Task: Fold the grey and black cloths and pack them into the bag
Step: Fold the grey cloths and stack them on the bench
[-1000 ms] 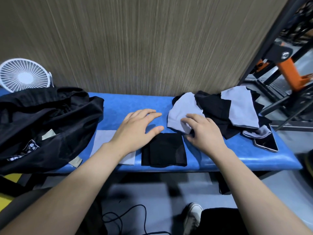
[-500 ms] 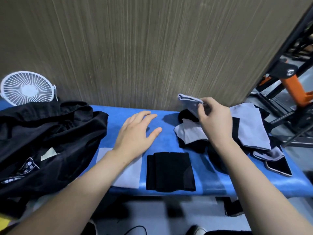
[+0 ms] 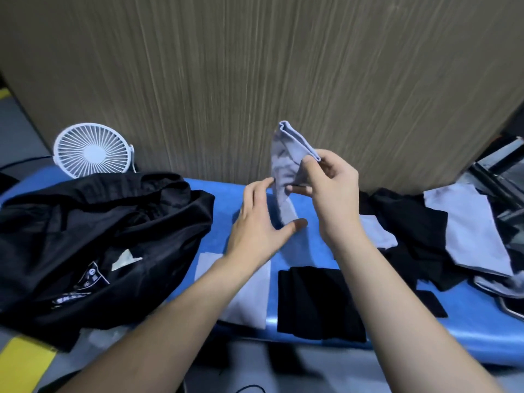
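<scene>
My right hand point(image 3: 330, 188) pinches a grey cloth point(image 3: 286, 163) and holds it up above the blue bench point(image 3: 467, 336); the cloth hangs down crumpled. My left hand point(image 3: 261, 222) is open beside the cloth's lower end, fingers and thumb touching it. A folded grey cloth point(image 3: 249, 296) and a folded black cloth point(image 3: 314, 302) lie side by side at the bench's front edge. The black bag point(image 3: 93, 242) sits slumped on the left. A heap of unfolded grey and black cloths point(image 3: 442, 234) lies on the right.
A small white fan point(image 3: 92, 150) stands behind the bag against a wooden wall panel. A phone point(image 3: 510, 309) lies at the bench's right end, partly under the heap. A metal frame rises at the far right. Cables lie on the floor below.
My right hand has lifted the grey cloth off the heap and carried it left to the bench's middle. My left hand has risen from the folded grey cloth to touch the hanging one.
</scene>
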A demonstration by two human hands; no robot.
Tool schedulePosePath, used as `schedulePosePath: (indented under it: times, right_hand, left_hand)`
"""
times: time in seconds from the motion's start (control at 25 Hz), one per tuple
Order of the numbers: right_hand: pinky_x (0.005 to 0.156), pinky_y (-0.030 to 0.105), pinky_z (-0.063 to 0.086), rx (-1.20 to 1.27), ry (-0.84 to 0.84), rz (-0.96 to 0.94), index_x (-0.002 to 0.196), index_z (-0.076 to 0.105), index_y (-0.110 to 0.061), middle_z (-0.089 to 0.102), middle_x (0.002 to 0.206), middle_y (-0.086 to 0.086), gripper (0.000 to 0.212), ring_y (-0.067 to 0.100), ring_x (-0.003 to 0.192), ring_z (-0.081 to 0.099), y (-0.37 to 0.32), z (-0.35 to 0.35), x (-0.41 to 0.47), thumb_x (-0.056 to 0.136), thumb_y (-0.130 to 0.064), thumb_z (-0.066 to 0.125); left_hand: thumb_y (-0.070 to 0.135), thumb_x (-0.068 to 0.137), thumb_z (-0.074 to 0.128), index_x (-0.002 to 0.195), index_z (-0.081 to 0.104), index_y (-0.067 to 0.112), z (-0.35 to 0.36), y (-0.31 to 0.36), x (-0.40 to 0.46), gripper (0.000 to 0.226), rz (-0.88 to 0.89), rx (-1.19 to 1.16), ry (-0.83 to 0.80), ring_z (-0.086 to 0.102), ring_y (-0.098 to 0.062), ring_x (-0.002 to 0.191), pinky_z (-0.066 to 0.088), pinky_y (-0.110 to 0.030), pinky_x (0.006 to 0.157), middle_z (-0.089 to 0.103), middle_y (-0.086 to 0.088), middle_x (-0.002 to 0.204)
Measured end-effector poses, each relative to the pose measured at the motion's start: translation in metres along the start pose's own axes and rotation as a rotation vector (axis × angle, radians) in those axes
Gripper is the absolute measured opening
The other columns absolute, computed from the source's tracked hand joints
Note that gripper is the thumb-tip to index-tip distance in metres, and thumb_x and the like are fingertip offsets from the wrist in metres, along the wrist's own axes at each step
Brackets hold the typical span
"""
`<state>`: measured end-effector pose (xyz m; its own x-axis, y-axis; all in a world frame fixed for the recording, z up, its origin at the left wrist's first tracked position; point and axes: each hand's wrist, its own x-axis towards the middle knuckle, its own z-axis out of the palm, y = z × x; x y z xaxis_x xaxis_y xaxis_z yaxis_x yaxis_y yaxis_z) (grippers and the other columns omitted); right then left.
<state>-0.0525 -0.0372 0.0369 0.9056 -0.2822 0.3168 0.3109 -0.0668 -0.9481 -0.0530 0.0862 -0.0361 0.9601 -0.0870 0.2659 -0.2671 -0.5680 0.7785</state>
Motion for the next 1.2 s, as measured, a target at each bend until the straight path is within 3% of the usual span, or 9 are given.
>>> schedulePosePath:
  times: [0.2,0.28,0.4,0.56,0.72,0.84,0.92,1.08,1.2]
  right_hand:
    - [0.078,0.040,0.060,0.349,-0.001,0.135,0.085,0.059,-0.003,0.052,0.077,0.012,0.018,0.022,0.074,0.059,-0.008,-0.004,0.000,0.100,-0.007,0.051]
    - [0.078,0.039,0.059,0.354,0.027,0.183,0.089,0.062,-0.003,0.054,0.079,0.013,0.016,0.023,0.076,0.059,-0.002,-0.016,-0.001,0.099,-0.009,0.052]
    - [0.072,0.040,0.061,0.186,0.088,0.221,0.091,0.065,-0.002,0.055,0.070,0.007,0.015,0.017,0.066,0.057,0.014,-0.038,-0.003,0.096,-0.009,0.054]
    - [0.056,0.037,0.055,-0.128,0.149,0.342,0.101,0.063,0.004,0.069,0.082,0.014,0.017,0.016,0.058,0.069,0.039,-0.062,-0.003,0.092,-0.005,0.051]
    - [0.050,0.028,0.045,-0.638,0.027,0.414,0.118,0.049,-0.014,0.069,0.085,0.013,0.027,0.023,0.057,0.061,0.070,-0.080,0.001,0.091,-0.014,0.054]
    - [0.069,0.037,0.048,-0.971,-0.085,0.227,0.121,0.053,-0.012,0.067,0.097,0.012,0.028,0.031,0.085,0.063,0.081,-0.082,-0.002,0.094,-0.020,0.050]
    - [0.071,0.040,0.047,-1.189,-0.094,0.089,0.118,0.055,-0.010,0.059,0.107,0.011,0.026,0.034,0.094,0.059,0.083,-0.080,-0.005,0.095,-0.021,0.051]
    - [0.071,0.044,0.045,-1.343,-0.099,-0.269,0.108,0.064,-0.007,0.054,0.104,0.015,0.027,0.036,0.090,0.053,0.091,-0.077,-0.005,0.089,-0.026,0.063]
    - [0.077,0.043,0.046,-1.359,-0.191,-0.387,0.112,0.067,-0.015,0.058,0.118,0.014,0.031,0.036,0.100,0.056,0.103,-0.074,-0.005,0.086,-0.032,0.068]
  left_hand:
    - [0.011,0.078,0.073,0.119,0.041,0.023,-0.011,-0.018,0.010,0.054,0.026,0.120,0.256,0.054,-0.024,0.107,0.052,-0.046,0.072,0.039,0.003,0.120]
    - [-0.010,0.073,0.058,0.109,0.049,0.021,-0.020,-0.024,0.015,0.048,0.069,0.212,0.328,0.053,-0.026,0.099,0.048,-0.043,0.070,0.045,0.002,0.108]
    - [-0.015,0.066,0.050,0.100,0.056,0.021,-0.031,-0.031,0.021,0.050,0.160,0.339,0.375,0.050,-0.023,0.090,0.044,-0.039,0.069,0.049,0.002,0.100]
    - [-0.009,0.073,0.060,0.097,0.063,0.022,-0.039,-0.046,0.023,0.040,0.291,0.440,0.255,0.048,-0.020,0.087,0.044,-0.037,0.073,0.051,0.006,0.099]
    - [0.031,0.083,0.075,0.108,0.066,0.036,-0.042,-0.063,0.019,0.027,0.242,0.460,-0.188,0.048,-0.011,0.099,0.039,-0.030,0.090,0.050,0.016,0.109]
    - [0.057,0.079,0.072,0.114,0.062,0.043,-0.044,-0.067,0.016,0.039,0.177,0.477,-0.316,0.047,-0.005,0.108,0.031,-0.024,0.091,0.049,0.022,0.114]
    - [0.065,0.081,0.065,0.114,0.062,0.043,-0.044,-0.067,0.015,0.040,0.157,0.482,-0.316,0.046,-0.004,0.108,0.032,-0.024,0.090,0.050,0.023,0.114]
    - [0.056,0.093,0.054,0.114,0.062,0.040,-0.038,-0.069,0.013,0.027,0.121,0.457,-0.299,0.045,-0.004,0.112,0.041,-0.026,0.090,0.049,0.023,0.114]
    - [0.052,0.098,0.049,0.122,0.058,0.037,-0.033,-0.069,0.010,0.029,0.110,0.412,-0.259,0.041,-0.001,0.112,0.042,-0.026,0.090,0.044,0.024,0.114]
